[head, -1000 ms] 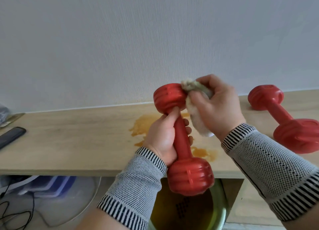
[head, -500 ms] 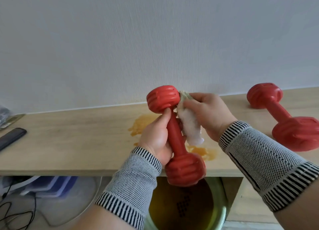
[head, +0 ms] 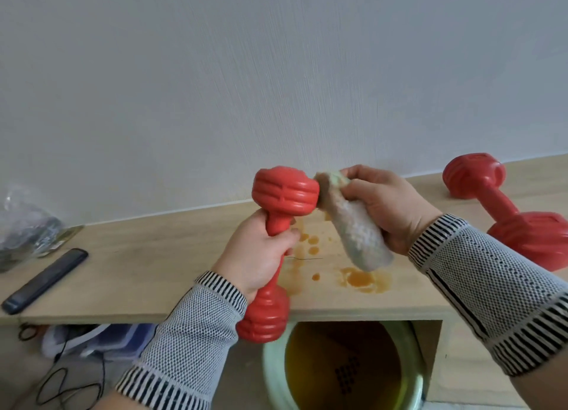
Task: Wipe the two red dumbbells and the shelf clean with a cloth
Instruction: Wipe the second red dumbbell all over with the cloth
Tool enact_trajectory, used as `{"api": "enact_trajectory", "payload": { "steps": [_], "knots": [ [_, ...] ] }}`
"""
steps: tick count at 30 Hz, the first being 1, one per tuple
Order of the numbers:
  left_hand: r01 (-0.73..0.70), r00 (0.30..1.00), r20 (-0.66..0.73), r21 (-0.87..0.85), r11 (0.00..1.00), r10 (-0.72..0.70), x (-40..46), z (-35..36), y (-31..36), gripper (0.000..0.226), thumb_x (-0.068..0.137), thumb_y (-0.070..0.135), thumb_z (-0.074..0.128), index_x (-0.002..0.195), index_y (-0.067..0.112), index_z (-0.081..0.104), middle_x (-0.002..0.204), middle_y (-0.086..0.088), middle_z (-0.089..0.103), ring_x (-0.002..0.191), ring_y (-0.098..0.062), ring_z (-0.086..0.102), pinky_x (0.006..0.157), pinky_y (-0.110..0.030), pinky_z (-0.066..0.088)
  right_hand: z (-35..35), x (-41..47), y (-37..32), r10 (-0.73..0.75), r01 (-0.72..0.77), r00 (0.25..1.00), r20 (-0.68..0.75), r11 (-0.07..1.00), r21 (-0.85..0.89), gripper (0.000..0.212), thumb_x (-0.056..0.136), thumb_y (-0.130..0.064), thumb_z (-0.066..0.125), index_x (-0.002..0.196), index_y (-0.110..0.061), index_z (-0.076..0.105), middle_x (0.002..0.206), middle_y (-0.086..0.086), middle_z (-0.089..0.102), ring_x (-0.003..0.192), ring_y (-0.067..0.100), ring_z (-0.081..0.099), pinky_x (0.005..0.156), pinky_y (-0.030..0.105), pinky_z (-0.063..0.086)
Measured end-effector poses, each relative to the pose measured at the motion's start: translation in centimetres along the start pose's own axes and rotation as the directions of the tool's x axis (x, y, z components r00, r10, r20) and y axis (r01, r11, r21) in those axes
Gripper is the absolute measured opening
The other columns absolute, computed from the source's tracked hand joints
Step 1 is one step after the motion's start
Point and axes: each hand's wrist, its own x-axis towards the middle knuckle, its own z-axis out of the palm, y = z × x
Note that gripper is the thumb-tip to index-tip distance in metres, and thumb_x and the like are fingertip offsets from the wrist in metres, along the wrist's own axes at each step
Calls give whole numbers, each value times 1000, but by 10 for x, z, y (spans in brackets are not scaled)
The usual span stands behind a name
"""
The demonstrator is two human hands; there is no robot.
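Above shelf (head: 153, 274), L grip (head: 255, 256) holds dumbbell (head: 284, 194), cloth (head: 353, 225) touching its top

no legible text, label, brand, number or sign is found in the head view. a dark dotted pattern (head: 346, 373) is seen inside the pale green container (head: 272, 369) below the shelf (head: 153, 274), but it cannot be read as characters. no marking can be read on the moulded ribs of the held dumbbell (head: 284, 191) or on the dark flat object (head: 43, 280) on the shelf.
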Motion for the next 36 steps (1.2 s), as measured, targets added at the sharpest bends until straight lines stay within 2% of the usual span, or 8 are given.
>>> {"api": "enact_trajectory", "payload": {
  "steps": [4, 7, 11, 15, 18, 22, 29, 36],
  "knots": [
    [-68, 996, -20, 415, 907, 84, 7, -9, 2, 10, 84, 14, 66, 81, 19, 58, 62, 9, 57, 59, -9, 52, 55, -19, 40, 5, -3, -5, -18, 20, 1000, -26, 994, 108, 16, 88, -3, 52, 80, -12, 63, 63, 7, 61, 55, 17, 58, 51, 27, 48],
    [-59, 989, -86, 501, 863, 118, 11, -7, 4, 16, 85, 18, 67, 101, 18, 64, 84, 1, 69, 80, -19, 63, 73, -26, 49, 13, -5, -5, -79, 81, 997, -28, 991, 107, 12, 90, -10, 56, 83, -14, 66, 71, 4, 66, 64, 15, 61, 58, 27, 50],
    [-42, 983, -111, 644, 764, 147, 21, -1, 8, 17, 88, 13, 59, 98, 26, 57, 78, 9, 58, 80, -19, 61, 69, -24, 42, 24, -14, -7, -294, 294, 951, -99, 956, -21, 13, 90, -12, 57, 88, -21, 66, 78, -6, 66, 72, 4, 59, 72, 21, 47],
    [-55, 983, -100, 648, 759, 156, 23, 9, 12, 29, 85, 6, 57, 113, 14, 60, 98, -3, 68, 95, -24, 65, 82, -34, 52, 34, -31, 1, -591, 564, 800, 104, 681, -468, 21, 91, -15, 53, 110, -16, 63, 100, -7, 62, 100, 3, 55, 89, 14, 40],
    [-77, 979, -79, 710, 700, 189, 19, 12, 12, 20, 85, 6, 54, 100, 18, 58, 86, 1, 64, 87, -27, 63, 76, -34, 50, 26, -24, 9, -687, 603, 710, 156, 478, -638, 26, 90, -21, 49, 109, -11, 63, 108, 1, 63, 115, 20, 48, 104, 28, 35],
    [-103, 975, -49, 762, 639, 215, 19, 16, 13, 22, 84, 6, 53, 92, 27, 53, 77, 7, 59, 82, -26, 62, 76, -38, 51, 15, -23, 5, -619, 506, 785, 28, 614, -606, 27, 88, -25, 52, 106, -11, 65, 105, 3, 62, 100, 21, 57, 89, 36, 46],
    [26, 968, -214, 599, 800, 129, 30, 11, 15, 29, 85, 2, 58, 113, 6, 62, 103, -14, 68, 97, -32, 64, 85, -41, 52, 25, -39, 18, -747, 657, 647, 153, 444, -610, 16, 80, -9, 63, 94, -9, 71, 99, 5, 66, 88, 27, 61, 81, 35, 49],
    [-21, 985, -123, 617, 787, 122, 21, 14, 11, 20, 83, 6, 58, 88, 25, 56, 81, 2, 63, 82, -24, 64, 78, -37, 53, 5, -17, 5, -592, 438, 802, -84, 677, -591, 24, 85, -24, 57, 101, -13, 71, 99, -1, 68, 98, 22, 59, 86, 26, 43]
  ]
}}
